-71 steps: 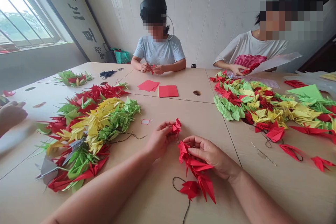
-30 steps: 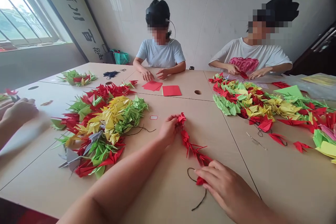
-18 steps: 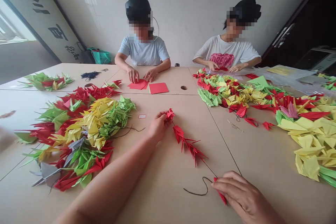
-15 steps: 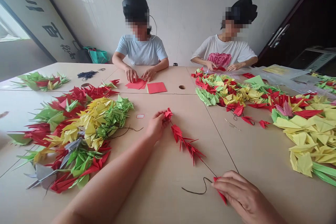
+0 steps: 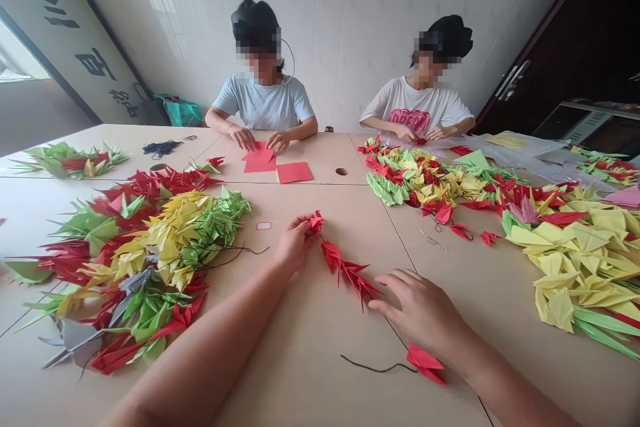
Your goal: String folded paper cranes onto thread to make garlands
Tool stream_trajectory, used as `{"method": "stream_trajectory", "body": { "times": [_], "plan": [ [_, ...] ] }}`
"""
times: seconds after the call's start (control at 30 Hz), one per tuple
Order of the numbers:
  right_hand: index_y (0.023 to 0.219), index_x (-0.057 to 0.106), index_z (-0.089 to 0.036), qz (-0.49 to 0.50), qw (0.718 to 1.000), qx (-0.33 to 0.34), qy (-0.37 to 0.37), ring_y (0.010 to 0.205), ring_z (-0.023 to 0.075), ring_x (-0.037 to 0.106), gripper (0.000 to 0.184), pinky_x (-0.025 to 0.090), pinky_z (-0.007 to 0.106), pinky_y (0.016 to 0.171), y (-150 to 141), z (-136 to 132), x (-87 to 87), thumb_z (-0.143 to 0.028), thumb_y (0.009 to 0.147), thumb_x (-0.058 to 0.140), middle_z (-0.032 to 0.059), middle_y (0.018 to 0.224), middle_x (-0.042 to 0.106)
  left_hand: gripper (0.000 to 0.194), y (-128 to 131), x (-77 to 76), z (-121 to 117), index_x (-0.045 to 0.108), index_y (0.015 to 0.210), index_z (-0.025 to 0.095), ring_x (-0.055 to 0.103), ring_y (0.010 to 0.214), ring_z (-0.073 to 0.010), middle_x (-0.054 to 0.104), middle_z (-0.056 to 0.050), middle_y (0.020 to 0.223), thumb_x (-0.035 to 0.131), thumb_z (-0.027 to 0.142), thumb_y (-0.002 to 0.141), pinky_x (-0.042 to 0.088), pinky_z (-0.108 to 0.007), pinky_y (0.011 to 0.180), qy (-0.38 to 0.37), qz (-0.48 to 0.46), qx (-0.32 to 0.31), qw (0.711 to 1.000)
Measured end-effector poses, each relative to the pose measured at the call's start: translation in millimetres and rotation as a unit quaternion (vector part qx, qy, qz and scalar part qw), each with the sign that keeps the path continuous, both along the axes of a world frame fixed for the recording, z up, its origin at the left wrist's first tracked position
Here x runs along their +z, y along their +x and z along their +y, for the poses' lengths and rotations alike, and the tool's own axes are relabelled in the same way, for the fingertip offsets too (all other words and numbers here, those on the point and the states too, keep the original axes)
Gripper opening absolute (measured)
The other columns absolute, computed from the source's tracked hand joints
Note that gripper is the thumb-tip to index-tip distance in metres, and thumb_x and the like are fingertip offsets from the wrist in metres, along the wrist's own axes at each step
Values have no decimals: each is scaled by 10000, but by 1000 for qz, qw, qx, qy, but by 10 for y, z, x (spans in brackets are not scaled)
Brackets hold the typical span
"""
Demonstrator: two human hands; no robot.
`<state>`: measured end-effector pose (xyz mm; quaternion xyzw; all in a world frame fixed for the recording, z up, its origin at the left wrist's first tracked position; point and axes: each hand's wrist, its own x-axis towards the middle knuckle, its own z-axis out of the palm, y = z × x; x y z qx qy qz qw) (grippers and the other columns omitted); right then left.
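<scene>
Tiled wall behind, long pale table below: a person's left hand pinches the top red origami crane of a threaded strand between finger and thumb, while the open right hand hovers just beside it, near a loose crane on black thread — a steady pinch keeps the strand straight.

You've got bright, even room light, daylight from the window at far left, blown out white. Soft shadows only, no hard glare on the table. Wide-angle warp bends wall tiles near frame edges; sharp enough overall.
</scene>
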<state>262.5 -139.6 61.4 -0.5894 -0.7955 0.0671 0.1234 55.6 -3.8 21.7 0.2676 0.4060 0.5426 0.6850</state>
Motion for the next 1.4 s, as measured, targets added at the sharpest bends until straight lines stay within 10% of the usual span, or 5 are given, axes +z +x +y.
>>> {"method": "stream_trajectory", "body": {
  "times": [0.2,0.47,0.77,1.17,1.4],
  "plan": [
    [662,527,-201,-89,996,1,-27,664,171,580,211,398,272,573,-88,-10,-48,-155,844,432,11,692,615,118,1,28,-15,579,812,152,601,663,-101,645,-36,755,510,88,740,489,-235,653,-7,-7,2,1000],
    [689,537,-234,-3,988,-17,-156,641,143,576,186,378,229,546,148,-199,125,-352,829,506,-27,705,619,106,21,7,-12,583,799,155,598,667,-96,653,-39,761,518,93,742,484,-233,664,-1,-14,0,1000],
    [737,551,-210,-67,997,1,-25,735,171,594,162,377,259,599,-257,194,25,-187,856,443,10,765,634,96,8,1,-24,590,781,155,600,661,-95,657,-40,763,536,98,726,484,-229,663,9,-13,-7,1000],
    [846,582,-266,61,988,-41,-136,674,148,599,199,423,237,581,15,79,245,-364,877,412,-12,825,650,84,22,-20,0,583,787,155,596,654,-95,652,-43,778,551,109,725,484,-227,661,4,-15,-7,1000],
    [909,616,-241,50,997,12,-50,804,175,617,221,441,262,661,-202,550,-94,-176,847,415,48,940,632,97,7,-2,-23,586,802,152,595,659,-98,648,-42,778,563,112,716,481,-228,662,13,-9,-12,1000]
  ]
}}
